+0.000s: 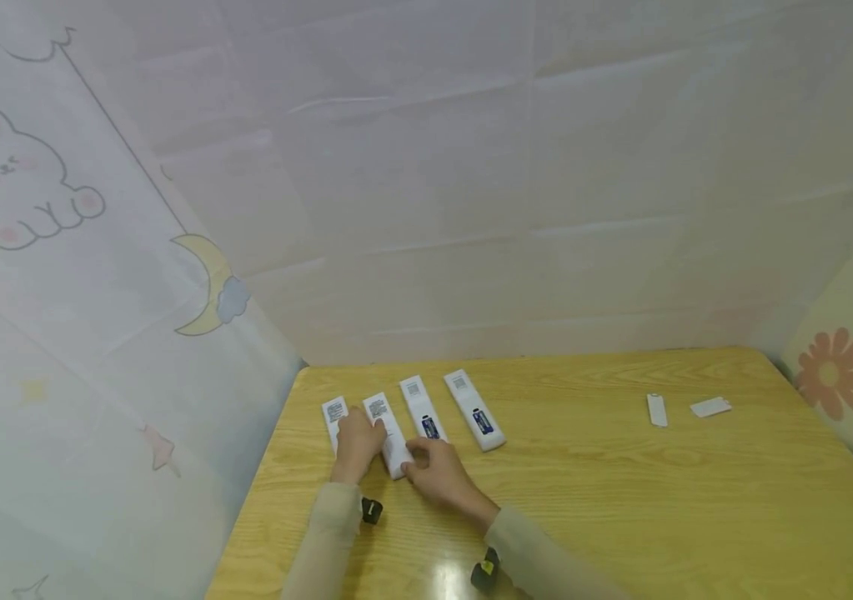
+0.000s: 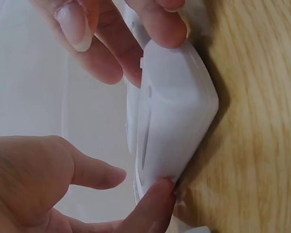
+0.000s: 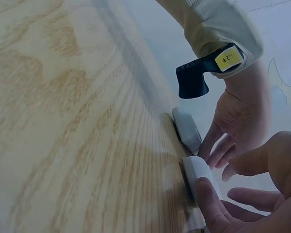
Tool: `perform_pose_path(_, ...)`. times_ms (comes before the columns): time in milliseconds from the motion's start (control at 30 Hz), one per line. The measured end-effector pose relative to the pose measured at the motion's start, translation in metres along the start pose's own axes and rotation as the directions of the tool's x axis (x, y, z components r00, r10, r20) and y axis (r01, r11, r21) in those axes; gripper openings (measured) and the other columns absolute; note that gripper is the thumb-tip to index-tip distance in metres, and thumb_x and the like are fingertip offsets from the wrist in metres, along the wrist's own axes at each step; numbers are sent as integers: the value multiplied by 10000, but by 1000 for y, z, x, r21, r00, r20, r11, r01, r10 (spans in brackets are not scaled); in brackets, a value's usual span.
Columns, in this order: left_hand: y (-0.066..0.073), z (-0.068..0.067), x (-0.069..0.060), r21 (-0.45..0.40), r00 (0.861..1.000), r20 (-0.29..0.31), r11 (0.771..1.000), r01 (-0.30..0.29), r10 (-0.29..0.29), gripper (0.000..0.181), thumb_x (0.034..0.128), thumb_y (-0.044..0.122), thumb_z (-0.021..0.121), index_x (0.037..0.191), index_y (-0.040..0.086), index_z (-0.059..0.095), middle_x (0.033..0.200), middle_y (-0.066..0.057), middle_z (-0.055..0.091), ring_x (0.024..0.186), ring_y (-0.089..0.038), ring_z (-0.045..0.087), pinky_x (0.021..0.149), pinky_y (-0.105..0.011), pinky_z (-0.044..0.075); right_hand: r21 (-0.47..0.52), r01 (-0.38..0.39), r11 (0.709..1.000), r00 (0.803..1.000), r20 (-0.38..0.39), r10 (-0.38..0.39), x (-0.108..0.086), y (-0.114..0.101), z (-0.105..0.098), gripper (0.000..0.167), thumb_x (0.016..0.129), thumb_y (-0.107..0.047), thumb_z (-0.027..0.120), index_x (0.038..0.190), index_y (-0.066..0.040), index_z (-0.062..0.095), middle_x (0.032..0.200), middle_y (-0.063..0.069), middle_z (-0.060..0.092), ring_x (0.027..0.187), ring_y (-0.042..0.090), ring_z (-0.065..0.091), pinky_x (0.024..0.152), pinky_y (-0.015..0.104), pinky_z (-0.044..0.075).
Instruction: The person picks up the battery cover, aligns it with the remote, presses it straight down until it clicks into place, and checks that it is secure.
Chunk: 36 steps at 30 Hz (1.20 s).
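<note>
Four white remotes lie side by side, backs up. My left hand [image 1: 356,442] is between the two leftmost, its fingers partly hiding the far-left remote [image 1: 334,412]; it touches the left side of the second remote [image 1: 393,446]. At that remote's near end, my right hand [image 1: 437,475] touches the right side. The left wrist view shows the remote's end [image 2: 177,102] between both hands, a left fingertip pressed on its edge. Blue batteries show in the third [image 1: 420,406] and fourth remotes [image 1: 469,400]. The right wrist view has the right thumb on the white end [image 3: 198,167].
Two small white covers lie at the right of the wooden table [image 1: 584,500], one [image 1: 656,410] upright in view, the other [image 1: 711,407] slanted. Printed cloth walls stand behind the table and at both sides. Black devices are strapped at both wrists.
</note>
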<state>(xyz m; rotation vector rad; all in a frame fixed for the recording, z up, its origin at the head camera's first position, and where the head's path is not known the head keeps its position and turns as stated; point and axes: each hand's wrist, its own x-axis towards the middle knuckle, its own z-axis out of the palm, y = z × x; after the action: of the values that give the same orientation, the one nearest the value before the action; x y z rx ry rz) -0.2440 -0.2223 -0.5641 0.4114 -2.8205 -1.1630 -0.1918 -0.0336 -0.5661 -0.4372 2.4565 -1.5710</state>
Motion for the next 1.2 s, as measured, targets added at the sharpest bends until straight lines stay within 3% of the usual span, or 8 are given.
perform_pose_path(67,0,0,0,9,1000,6,1000,4,-4,311,984,181,651,1014,-116,566,740,-193,596,541,-282,594,385,-351,480,4,8,1000,1000,0,-8,1,0,-1,425,956,-136,776,1338,27,685,1368,220,696,1252,370,670,1026,525,602)
perform_pose_path(300,25,-12,-13,21,1000,-4,1000,23,-23,366,991,144,670,1173,-145,538,874,-235,627,642,-296,640,465,-328,549,50,27,998,1000,10,-28,1,-1,-7,412,953,-108,780,1324,42,679,1348,249,693,1136,362,735,922,471,656)
perform_pose_path(567,40,-8,-13,58,1000,-6,998,-30,30,436,1002,162,676,1255,-167,543,1061,-330,672,803,-344,686,610,-411,627,45,66,997,998,-18,-65,1,-6,-22,324,963,-105,757,1243,49,705,1230,213,739,996,282,754,800,343,658)
perform_pose_path(767,47,-1,-10,76,997,-15,994,-75,76,388,988,192,704,1158,-138,592,989,-294,707,762,-335,702,590,-415,624,45,73,996,995,-66,-69,1,-6,-39,304,997,-79,731,1267,55,692,1230,211,729,987,312,772,784,337,667)
perform_pose_path(1000,52,15,-4,49,997,-8,996,-72,73,353,973,203,717,1111,-110,629,946,-228,712,754,-320,701,586,-405,618,48,76,996,991,-113,-70,-3,-6,-68,288,980,-67,758,1250,25,714,1226,203,733,948,313,777,750,331,667)
perform_pose_path(1133,57,27,2,63,991,16,989,-136,135,356,966,184,713,1071,-140,607,822,-217,647,644,-278,641,514,-366,586,53,79,995,983,-169,-69,-6,-1,-87,263,960,-35,766,1213,25,727,1192,218,739,921,308,774,735,332,664)
perform_pose_path(1200,52,36,10,86,985,9,981,-175,175,362,960,186,712,1054,-146,607,769,-196,615,580,-253,599,450,-350,542,48,70,996,980,-187,-60,-7,2,-95,268,964,-43,766,1220,27,726,1195,217,739,928,300,769,730,314,655)
